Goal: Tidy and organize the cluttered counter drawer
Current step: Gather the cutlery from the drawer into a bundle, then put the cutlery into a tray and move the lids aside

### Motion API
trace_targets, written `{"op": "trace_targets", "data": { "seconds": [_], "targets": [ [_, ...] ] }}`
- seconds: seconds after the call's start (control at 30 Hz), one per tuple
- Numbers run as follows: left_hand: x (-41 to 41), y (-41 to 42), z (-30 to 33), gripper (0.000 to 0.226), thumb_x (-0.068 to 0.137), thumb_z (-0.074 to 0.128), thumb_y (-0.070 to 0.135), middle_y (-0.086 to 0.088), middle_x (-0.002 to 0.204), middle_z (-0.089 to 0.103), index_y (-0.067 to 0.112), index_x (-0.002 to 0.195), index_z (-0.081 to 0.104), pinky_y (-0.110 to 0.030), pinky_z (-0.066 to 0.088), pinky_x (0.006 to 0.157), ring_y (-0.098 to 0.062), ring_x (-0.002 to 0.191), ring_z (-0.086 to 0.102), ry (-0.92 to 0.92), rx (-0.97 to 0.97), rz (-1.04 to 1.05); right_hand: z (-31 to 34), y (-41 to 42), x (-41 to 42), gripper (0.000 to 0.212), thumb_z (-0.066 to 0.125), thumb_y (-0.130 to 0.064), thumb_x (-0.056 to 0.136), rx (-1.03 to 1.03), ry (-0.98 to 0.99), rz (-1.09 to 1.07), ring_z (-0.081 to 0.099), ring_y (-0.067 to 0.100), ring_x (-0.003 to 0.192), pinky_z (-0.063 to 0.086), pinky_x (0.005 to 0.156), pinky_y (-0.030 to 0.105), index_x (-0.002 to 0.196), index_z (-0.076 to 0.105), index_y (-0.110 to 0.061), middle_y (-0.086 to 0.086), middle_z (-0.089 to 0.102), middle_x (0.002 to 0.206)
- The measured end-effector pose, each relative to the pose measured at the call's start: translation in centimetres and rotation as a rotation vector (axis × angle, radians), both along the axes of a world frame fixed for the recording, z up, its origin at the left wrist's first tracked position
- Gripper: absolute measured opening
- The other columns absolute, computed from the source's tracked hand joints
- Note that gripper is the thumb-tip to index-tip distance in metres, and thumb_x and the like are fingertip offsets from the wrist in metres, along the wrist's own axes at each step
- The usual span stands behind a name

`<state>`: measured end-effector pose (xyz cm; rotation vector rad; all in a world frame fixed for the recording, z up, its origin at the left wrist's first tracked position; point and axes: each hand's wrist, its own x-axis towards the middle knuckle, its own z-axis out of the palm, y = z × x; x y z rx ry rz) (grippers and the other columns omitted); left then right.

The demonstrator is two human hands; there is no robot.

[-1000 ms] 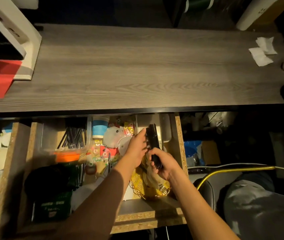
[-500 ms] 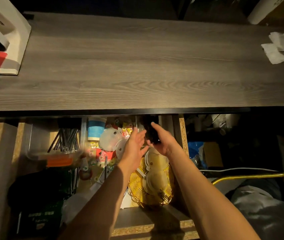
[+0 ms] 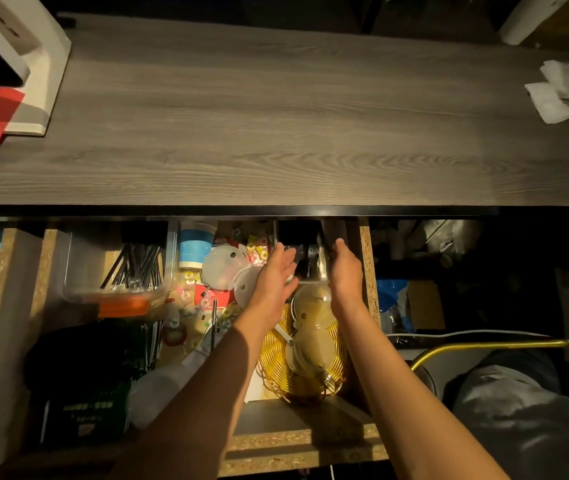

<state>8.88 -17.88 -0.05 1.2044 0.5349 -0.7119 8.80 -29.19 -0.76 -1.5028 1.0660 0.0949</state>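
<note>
Your left hand spread, right hand flat at drawer back bin; most clutter still unsorted.

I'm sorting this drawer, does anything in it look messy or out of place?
Yes. Small colourful bits lie scattered loose mid-drawer around the white lids. Discs sit piled unevenly in the yellow wire basket.
</note>
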Motion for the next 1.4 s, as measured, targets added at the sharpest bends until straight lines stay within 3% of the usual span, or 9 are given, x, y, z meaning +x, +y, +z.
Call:
{"op": "trace_targets", "data": {
  "seconds": [0.3,0.47,0.57,0.73,0.87,1.0,1.13,1.3,1.4],
  "targets": [
    [-5.7,7.4,3.6,0.025,0.104,0.042,0.018,-0.005,0.116,0.067,0.011,0.118,0.062,-0.030,0.054,0.086,-0.018,0.105,0.065,-0.101,0.147,0.114,3.8,6.1,-7.6,0.031,0.044,-0.021,0.104,0.267,-0.208,0.125,0.062,0.017,0.075,0.053,0.068,0.026,0.103,0.070,-0.004,0.009,0.068,0.084],
    [-10.2,10.0,1.7,0.023,0.104,0.042,0.016,-0.004,0.112,0.068,0.014,0.110,0.064,-0.031,0.049,0.089,-0.021,0.107,0.064,-0.020,0.208,0.101,1.9,5.6,-12.4,0.014,0.063,-0.013,0.095,-0.217,-0.060,0.345,0.065,0.004,0.089,0.055,0.082,0.026,0.103,0.073,-0.019,-0.007,0.070,0.094],
    [-12.1,10.4,-0.1,0.029,0.103,0.045,0.025,-0.003,0.123,0.065,0.012,0.122,0.063,-0.035,0.042,0.101,-0.021,0.120,0.057,0.060,0.254,0.015,-0.3,5.0,-14.1,0.031,0.067,-0.021,0.092,-0.472,0.114,0.680,0.058,0.013,0.103,0.045,0.085,0.022,0.123,0.067,-0.019,-0.001,0.063,0.108],
    [-13.4,10.0,-3.7,0.085,0.070,0.043,0.074,0.001,0.144,0.051,0.024,0.138,0.054,-0.045,0.032,0.113,-0.020,0.134,0.045,0.194,0.347,-0.109,-3.8,5.4,-14.0,0.048,0.069,-0.042,0.088,-0.847,0.206,0.993,0.054,0.023,0.103,0.047,0.089,0.034,0.131,0.061,-0.022,0.007,0.060,0.109],
    [-12.9,10.1,-4.6,0.038,0.092,0.045,0.055,-0.006,0.138,0.055,0.027,0.113,0.059,-0.047,0.038,0.109,-0.024,0.128,0.050,0.188,0.332,-0.132,-5.4,5.4,-12.7,0.029,0.061,-0.040,0.092,-1.019,0.291,0.999,0.057,0.021,0.088,0.050,0.075,0.032,0.112,0.073,-0.022,0.004,0.062,0.096],
    [-12.4,9.9,-4.6,0.024,0.095,0.047,0.045,-0.006,0.116,0.064,0.029,0.091,0.064,-0.048,0.045,0.099,-0.027,0.111,0.058,0.036,0.519,-0.174,-4.7,4.8,-12.5,0.026,0.066,-0.034,0.091,-0.844,0.181,0.750,0.056,0.023,0.096,0.050,0.083,0.037,0.106,0.076,-0.015,0.007,0.061,0.099],
    [-11.6,8.6,-3.1,0.023,0.101,0.046,0.034,-0.005,0.106,0.069,0.027,0.094,0.067,-0.040,0.050,0.092,-0.023,0.104,0.063,-0.079,0.342,0.002,-2.9,3.4,-13.0,0.028,0.065,-0.033,0.093,-0.529,0.019,0.377,0.060,0.016,0.108,0.050,0.096,0.040,0.112,0.073,-0.014,0.000,0.071,0.106],
    [-9.5,5.8,-0.6,0.037,0.106,0.030,0.038,0.001,0.108,0.069,0.022,0.114,0.062,-0.027,0.049,0.093,-0.014,0.107,0.065,-0.133,0.125,-0.141,1.5,2.8,-12.5,0.021,0.060,-0.020,0.098,-0.140,-0.202,0.139,0.065,0.006,0.072,0.049,0.068,0.019,0.090,0.078,-0.014,-0.001,0.074,0.077],
    [-9.3,5.1,0.1,0.035,0.104,0.036,0.043,0.002,0.095,0.070,0.024,0.105,0.065,-0.033,0.051,0.086,-0.015,0.090,0.068,-0.123,0.088,-0.323,2.4,3.0,-11.3,0.021,0.060,-0.018,0.097,0.041,-0.234,0.120,0.057,0.005,0.066,0.044,0.061,0.019,0.088,0.077,-0.009,0.000,0.069,0.071]
  ]
}}
